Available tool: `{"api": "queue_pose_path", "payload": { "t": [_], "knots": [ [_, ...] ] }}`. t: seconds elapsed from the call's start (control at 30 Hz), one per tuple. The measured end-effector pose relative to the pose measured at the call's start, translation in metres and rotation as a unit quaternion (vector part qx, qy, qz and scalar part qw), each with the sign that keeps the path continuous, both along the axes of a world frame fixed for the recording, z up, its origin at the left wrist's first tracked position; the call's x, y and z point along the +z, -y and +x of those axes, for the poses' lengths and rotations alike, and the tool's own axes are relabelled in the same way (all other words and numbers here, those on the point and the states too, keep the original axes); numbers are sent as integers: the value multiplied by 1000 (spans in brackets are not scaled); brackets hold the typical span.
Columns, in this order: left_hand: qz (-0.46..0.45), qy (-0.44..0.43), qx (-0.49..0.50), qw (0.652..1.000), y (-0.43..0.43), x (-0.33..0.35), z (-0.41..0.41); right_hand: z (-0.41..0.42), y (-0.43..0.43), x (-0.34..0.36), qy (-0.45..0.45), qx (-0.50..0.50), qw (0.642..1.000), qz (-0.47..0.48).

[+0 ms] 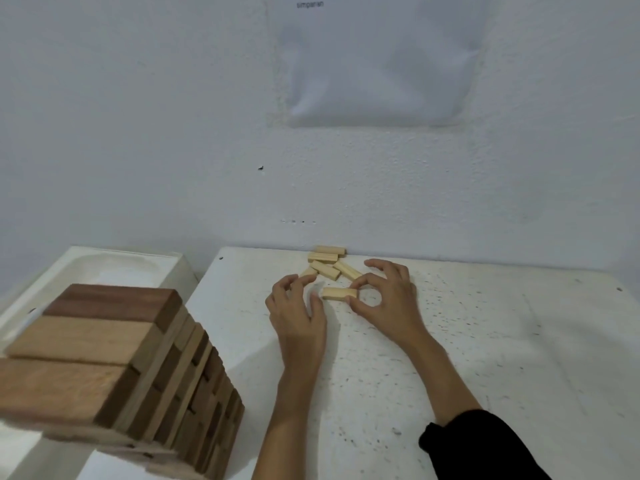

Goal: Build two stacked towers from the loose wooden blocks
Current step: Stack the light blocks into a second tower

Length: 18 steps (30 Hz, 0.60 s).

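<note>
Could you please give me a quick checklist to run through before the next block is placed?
1. Grip: ok, the right hand pinches the single block at its right end.
2. Support: cannot tell whether the left hand touches that block.
3. Supply: ok, loose blocks lie heaped just beyond the hands.
4. Building space: ok, bare table to the right.
5. Clearance: ok, the tall tower stands apart on the left.
6. Second tower: not ok, no ordered stack yet among the pale blocks.

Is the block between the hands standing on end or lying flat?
Flat: the block lies lengthwise along the table, right hand pinching one end.
</note>
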<state>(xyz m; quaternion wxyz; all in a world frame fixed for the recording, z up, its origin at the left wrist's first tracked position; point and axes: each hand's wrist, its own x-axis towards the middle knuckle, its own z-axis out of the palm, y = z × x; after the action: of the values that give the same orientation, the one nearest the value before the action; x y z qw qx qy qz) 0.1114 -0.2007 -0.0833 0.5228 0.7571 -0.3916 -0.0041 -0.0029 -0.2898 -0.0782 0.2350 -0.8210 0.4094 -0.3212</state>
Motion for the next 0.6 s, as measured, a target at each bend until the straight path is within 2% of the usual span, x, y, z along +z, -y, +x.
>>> {"api": "queue_pose_path", "payload": {
  "t": [0.23,0.43,0.6],
  "knots": [
    [-5,-7,-4,1000,0,1,0,0,0,2,-2,11,1000,-18],
    [7,-13,5,1000,1,3,1,-2,-4,1,2,-21,997,-68],
    [-18,-26,5,999,0,4,0,3,-5,4,4,47,997,-63]
  ]
}}
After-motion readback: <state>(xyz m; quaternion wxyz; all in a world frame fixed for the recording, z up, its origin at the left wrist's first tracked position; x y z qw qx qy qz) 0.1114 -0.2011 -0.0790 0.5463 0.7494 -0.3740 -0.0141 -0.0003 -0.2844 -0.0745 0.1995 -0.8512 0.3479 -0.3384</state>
